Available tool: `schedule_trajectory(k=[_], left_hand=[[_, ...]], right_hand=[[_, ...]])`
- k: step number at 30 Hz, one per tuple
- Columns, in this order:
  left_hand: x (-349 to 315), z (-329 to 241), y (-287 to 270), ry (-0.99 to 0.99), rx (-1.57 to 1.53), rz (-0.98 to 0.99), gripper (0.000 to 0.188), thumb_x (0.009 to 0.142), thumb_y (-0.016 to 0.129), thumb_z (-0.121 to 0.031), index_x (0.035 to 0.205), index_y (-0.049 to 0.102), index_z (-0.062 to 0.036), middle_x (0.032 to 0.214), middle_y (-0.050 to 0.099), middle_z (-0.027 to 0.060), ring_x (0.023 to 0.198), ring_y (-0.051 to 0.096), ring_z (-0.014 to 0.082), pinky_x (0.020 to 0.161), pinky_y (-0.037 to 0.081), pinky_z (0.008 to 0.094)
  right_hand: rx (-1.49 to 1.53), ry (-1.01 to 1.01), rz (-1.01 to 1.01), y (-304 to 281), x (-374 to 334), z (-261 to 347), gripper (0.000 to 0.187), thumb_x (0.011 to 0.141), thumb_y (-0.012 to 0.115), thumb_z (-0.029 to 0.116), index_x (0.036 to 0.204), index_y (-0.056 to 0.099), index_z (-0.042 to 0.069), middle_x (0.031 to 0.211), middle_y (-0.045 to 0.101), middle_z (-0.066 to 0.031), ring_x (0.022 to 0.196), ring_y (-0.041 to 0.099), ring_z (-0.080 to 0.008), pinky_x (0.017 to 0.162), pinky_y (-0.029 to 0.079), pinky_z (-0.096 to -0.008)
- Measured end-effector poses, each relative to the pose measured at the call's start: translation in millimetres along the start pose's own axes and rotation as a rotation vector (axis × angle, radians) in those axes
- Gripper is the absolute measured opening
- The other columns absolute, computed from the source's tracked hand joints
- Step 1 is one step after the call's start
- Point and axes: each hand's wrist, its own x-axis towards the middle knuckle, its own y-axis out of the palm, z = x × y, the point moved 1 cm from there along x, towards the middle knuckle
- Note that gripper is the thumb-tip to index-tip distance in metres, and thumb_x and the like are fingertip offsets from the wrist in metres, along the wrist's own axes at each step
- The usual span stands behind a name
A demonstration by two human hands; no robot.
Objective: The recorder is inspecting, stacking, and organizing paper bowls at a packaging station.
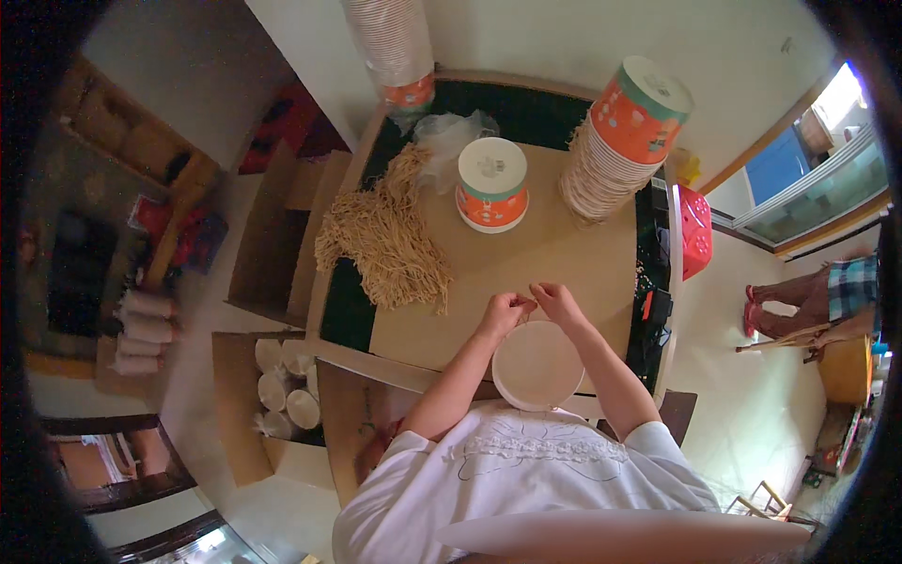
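Note:
My left hand (505,311) and my right hand (556,301) meet over the far rim of an empty white paper bowl (537,367) that sits at the near edge of the cardboard-covered table (564,254). The fingertips of both hands pinch together at something small between them; what it is I cannot tell. A heap of dry tan noodles (390,240) lies to the left of my hands. An upturned orange and white paper cup (491,185) stands beyond them in the middle of the table.
A leaning stack of orange cups (620,141) stands at the back right, another tall stack (395,52) at the back left beside a clear plastic bag (451,136). An open carton with white cups (282,390) sits on the floor left. A red stool (695,230) and another person's legs (808,305) are right.

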Motion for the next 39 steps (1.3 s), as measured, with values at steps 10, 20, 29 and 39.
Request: schedule_trajectory(k=[10, 20, 29, 39], left_hand=[[6, 16, 5, 0.142, -0.082, -0.120, 0.009, 0.073, 0.064, -0.011, 0.070, 0.062, -0.0029, 0.059, 0.054, -0.0025, 0.054, 0.045, 0.0050, 0.049, 0.038, 0.0225], [3, -11, -22, -0.227, -0.704, -0.010, 0.016, 0.078, 0.059, -0.009, 0.091, 0.049, -0.0095, 0.069, 0.050, -0.0010, 0.050, 0.042, 0.0071, 0.044, 0.035, 0.0214], [1, -10, -42, 0.253, 0.142, 0.440, 0.018, 0.076, 0.065, -0.013, 0.093, 0.064, -0.0063, 0.071, 0.058, -0.0042, 0.057, 0.047, 0.0020, 0.053, 0.038, 0.0167], [-7, -3, -27, 0.060, 0.063, 0.270, 0.006, 0.079, 0.060, -0.008, 0.079, 0.064, -0.0035, 0.075, 0.062, 0.0001, 0.070, 0.055, 0.0058, 0.063, 0.044, 0.0209]], right_hand=[[0.141, -0.237, 0.036, 1, -5, -28, 0.019, 0.082, 0.051, 0.016, 0.070, 0.051, 0.001, 0.057, 0.046, -0.0015, 0.054, 0.042, -0.0082, 0.048, 0.035, -0.0252], [-0.190, -0.447, -0.111, 7, -45, 7, 0.004, 0.076, 0.053, 0.008, 0.078, 0.055, 0.005, 0.073, 0.059, -0.0131, 0.067, 0.057, -0.0307, 0.059, 0.045, -0.0369], [-0.112, -0.418, -0.064, 1, -42, 8, 0.008, 0.077, 0.059, 0.007, 0.078, 0.057, 0.000, 0.067, 0.060, -0.0125, 0.059, 0.059, -0.0176, 0.054, 0.047, -0.0286], [-0.110, -0.362, -0.098, 3, -35, -5, 0.006, 0.077, 0.058, 0.007, 0.078, 0.058, 0.001, 0.066, 0.059, -0.0110, 0.059, 0.056, -0.0180, 0.056, 0.045, -0.0282]])
